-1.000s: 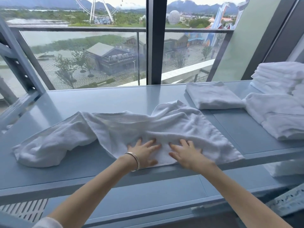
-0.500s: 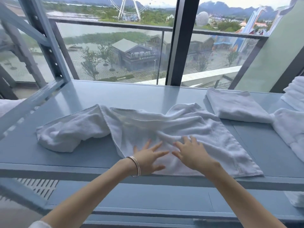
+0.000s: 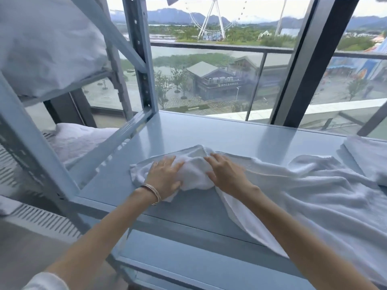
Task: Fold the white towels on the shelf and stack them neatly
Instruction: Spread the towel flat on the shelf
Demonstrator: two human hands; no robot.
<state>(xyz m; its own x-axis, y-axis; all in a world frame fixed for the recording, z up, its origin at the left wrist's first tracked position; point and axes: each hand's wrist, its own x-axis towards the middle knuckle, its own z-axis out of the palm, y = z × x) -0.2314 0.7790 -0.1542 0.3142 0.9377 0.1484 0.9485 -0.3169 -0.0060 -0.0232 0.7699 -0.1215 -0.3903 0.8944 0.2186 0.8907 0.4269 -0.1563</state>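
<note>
The white towel (image 3: pixel 303 195) is lying crumpled on the shelf (image 3: pixel 209 130), long axis running centre to lower right. Both hands, left hand (image 3: pixel 165 177) and right hand (image 3: pixel 226 174), are gripping its bunched left end, having shifted there from the towel's middle.

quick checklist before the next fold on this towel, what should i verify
1. Both hands on the bunched end: ok. The left hand and right hand rest on the crumpled left end of the white terry towel.
2. Firm grip on the cloth: cannot tell; fingertips blend into the folds.
3. Towel lying flat: not ok, it is wrinkled and bunched.
4. Towel fully on the grey-blue metal shelf: not ok, its near edge hangs over the front.
5. Bare shelf beyond the hands: ok.
6. Folded white towel at the far right lying apart: cannot tell.
</note>
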